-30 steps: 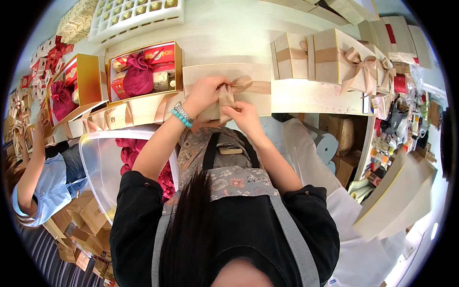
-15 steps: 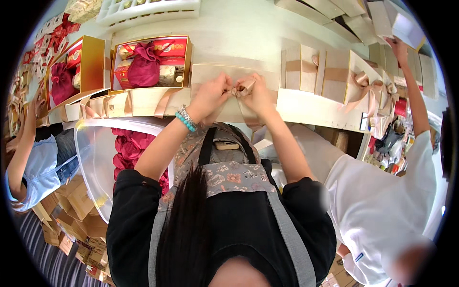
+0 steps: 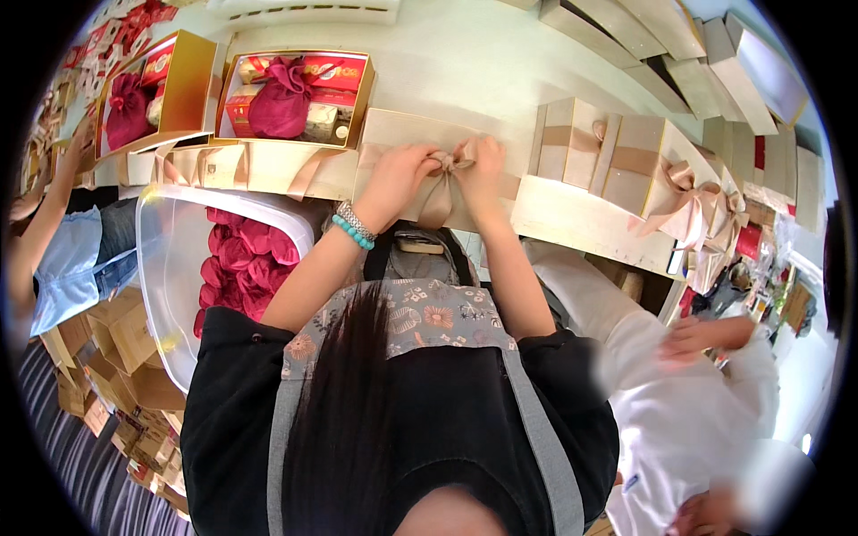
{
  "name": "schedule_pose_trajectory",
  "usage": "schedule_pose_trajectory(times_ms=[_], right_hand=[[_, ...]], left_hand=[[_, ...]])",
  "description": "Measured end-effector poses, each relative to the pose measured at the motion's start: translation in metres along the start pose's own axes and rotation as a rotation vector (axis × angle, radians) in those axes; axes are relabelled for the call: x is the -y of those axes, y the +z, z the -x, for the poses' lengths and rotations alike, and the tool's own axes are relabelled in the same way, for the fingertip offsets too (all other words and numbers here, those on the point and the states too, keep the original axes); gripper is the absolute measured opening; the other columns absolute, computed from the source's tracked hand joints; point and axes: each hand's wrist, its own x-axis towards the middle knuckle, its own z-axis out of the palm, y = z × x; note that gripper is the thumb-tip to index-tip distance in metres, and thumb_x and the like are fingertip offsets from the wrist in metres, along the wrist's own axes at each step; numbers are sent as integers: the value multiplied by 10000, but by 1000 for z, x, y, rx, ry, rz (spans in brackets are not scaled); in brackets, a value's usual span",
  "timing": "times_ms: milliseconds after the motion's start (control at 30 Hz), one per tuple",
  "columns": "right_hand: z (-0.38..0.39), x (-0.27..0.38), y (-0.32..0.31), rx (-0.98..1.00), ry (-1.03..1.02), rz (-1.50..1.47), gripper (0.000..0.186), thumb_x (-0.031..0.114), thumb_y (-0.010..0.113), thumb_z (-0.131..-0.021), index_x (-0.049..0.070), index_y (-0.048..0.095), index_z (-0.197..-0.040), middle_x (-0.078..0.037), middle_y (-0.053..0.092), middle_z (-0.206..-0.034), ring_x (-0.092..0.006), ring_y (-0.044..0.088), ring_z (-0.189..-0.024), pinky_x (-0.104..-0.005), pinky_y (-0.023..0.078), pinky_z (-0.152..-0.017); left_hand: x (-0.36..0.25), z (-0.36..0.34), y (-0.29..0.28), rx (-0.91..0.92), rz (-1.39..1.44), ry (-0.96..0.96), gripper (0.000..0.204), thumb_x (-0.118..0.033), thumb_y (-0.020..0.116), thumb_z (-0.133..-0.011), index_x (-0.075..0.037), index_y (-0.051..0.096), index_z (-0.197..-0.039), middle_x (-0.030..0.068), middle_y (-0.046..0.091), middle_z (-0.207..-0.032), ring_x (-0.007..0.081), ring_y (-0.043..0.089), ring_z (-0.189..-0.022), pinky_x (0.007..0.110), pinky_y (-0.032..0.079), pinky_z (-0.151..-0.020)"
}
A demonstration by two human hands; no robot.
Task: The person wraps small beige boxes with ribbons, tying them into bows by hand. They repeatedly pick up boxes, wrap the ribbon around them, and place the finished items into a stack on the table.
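A beige gift box (image 3: 384, 129) lies on the worktable (image 3: 447, 71) in front of me, with a beige satin ribbon bow (image 3: 444, 163) on its lid and a tail hanging toward me. My left hand (image 3: 402, 177) pinches the bow's left side. My right hand (image 3: 483, 170) holds the right side of the ribbon, fingers closed round it. Just left of this box stands an open gold gift box (image 3: 361, 94) with a magenta pouch (image 3: 279, 103) and red packets inside. To the right are wrapped beige boxes (image 3: 626, 165) with bows.
A clear plastic tub (image 3: 164, 268) holds magenta pouches below the table's left. A person in blue (image 3: 67, 268) works at far left; a person in white (image 3: 679, 420) is at my right. More boxes (image 3: 733, 71) stand at upper right, and cardboard boxes (image 3: 121, 339) lie lower left.
My right hand has moved up to the bow. The person in white has appeared at my right, and that person's arm, earlier raised to a top-right box, has come down.
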Motion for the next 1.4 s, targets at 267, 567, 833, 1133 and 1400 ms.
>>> schedule_pose_trajectory(times_ms=[267, 567, 833, 1133, 1400], right_hand=[[-31, 11, -69, 597, 592, -571, 320, 119, 698, -773, 1, 622, -1061, -26, 624, -815, -90, 559, -730, -235, 460, -661], [10, -2, -47, 35, 736, -451, 196, 157, 630, -828, 4, 682, -937, -86, 651, -667, -132, 608, -606, -258, 474, -602], [8, -7, -54, 81, 671, -328, 238, 240, 662, -808, 6, 669, -848, -98, 622, -642, -185, 591, -599, -288, 467, -607], [10, 6, -60, 78, 730, -357, 272, 281, 655, -815, 10, 657, -788, -69, 568, -586, -117, 476, -539, -280, 404, -535], [14, 4, -54, 63, 713, -295, 274, 265, 653, -812, -2, 641, -756, -73, 534, -545, -120, 465, -516, -281, 404, -524]], left_hand=[[-7, -2, 1, -60, -28, 10, 107, -98, 600, -812, -22, 593, -886, 133, 622, -800, 297, 587, -779, 377, 470, -685], [6, 5, -1, -432, -43, -162, 105, -70, 655, -743, -42, 589, -821, 102, 600, -711, 288, 572, -699, 367, 471, -641], [3, -5, -29, -369, -396, -4, 184, -115, 649, -775, -44, 622, -943, 73, 625, -752, 242, 591, -709, 329, 482, -638], [-3, -5, -38, -210, 703, -537, 353, -124, 660, -821, 62, 580, -1110, 57, 653, -866, 80, 589, -706, 218, 463, -615], [5, -16, -32, -146, 16, -373, 211, -182, 669, -811, 28, 657, -824, 7, 600, -626, 89, 539, -583, 240, 441, -555]])
